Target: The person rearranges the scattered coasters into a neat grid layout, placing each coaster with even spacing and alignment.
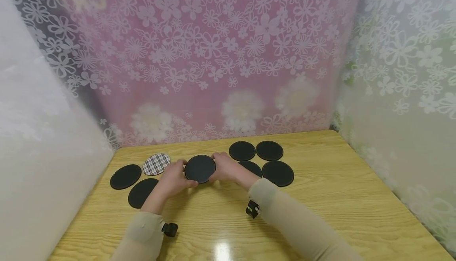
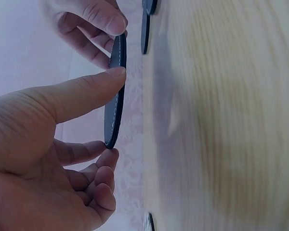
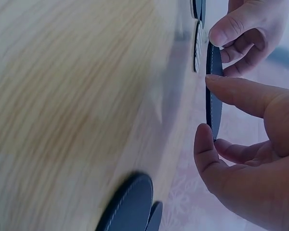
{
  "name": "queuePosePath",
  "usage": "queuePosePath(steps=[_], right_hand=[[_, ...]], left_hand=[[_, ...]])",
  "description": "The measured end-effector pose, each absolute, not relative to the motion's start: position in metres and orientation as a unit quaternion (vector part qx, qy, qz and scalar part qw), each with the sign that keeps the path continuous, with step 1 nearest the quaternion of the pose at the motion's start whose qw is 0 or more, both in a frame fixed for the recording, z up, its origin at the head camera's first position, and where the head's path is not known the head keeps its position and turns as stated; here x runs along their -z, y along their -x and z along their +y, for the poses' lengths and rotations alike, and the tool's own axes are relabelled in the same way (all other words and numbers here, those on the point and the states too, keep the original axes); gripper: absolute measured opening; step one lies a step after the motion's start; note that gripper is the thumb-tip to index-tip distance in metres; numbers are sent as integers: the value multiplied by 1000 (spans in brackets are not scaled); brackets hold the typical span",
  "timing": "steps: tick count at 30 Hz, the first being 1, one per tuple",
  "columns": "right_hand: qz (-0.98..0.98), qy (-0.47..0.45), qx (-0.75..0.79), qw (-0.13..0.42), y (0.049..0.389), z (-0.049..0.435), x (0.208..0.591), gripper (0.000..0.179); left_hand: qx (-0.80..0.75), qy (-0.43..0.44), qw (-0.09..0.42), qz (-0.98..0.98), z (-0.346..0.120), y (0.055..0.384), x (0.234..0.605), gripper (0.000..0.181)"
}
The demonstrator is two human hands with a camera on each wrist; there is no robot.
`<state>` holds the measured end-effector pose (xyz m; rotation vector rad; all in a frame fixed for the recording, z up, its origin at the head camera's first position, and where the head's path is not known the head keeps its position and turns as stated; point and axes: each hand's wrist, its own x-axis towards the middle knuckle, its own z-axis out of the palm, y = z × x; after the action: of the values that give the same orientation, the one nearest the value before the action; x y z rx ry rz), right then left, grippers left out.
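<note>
A round black coaster with a pale stitched rim is raised off the table, its dark face up. My left hand pinches its left edge between thumb and fingers. From the other side my right hand pinches the right edge. Both wrist views show the coaster edge-on, with the left thumb and right thumb on its near rim. A plaid coaster lies just beyond the left hand. Under the right forearm, another black coaster is partly covered.
Left on the wooden table lie two black coasters, one farther out and one nearer, partly behind my left wrist. Several black coasters are grouped at right. Flower-patterned sheets stand behind and beside the table.
</note>
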<state>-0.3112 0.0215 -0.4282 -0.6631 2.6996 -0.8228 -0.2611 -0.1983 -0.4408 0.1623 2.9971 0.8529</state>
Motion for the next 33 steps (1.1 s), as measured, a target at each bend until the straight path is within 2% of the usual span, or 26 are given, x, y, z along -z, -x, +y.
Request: queuePosePath(steps=[7,13,33], right_hand=[[929,208,280,126,316,41,427,80],[927,203,283,137,316,53,428,80],[937,201,243,148,323,60,448,77]], left_hand=[[-285,-43,24,957,-181,270,442,90],[-298,-44,20,953,-171,272,444,85],[-293,-69,25,953,-166,280,468,78]])
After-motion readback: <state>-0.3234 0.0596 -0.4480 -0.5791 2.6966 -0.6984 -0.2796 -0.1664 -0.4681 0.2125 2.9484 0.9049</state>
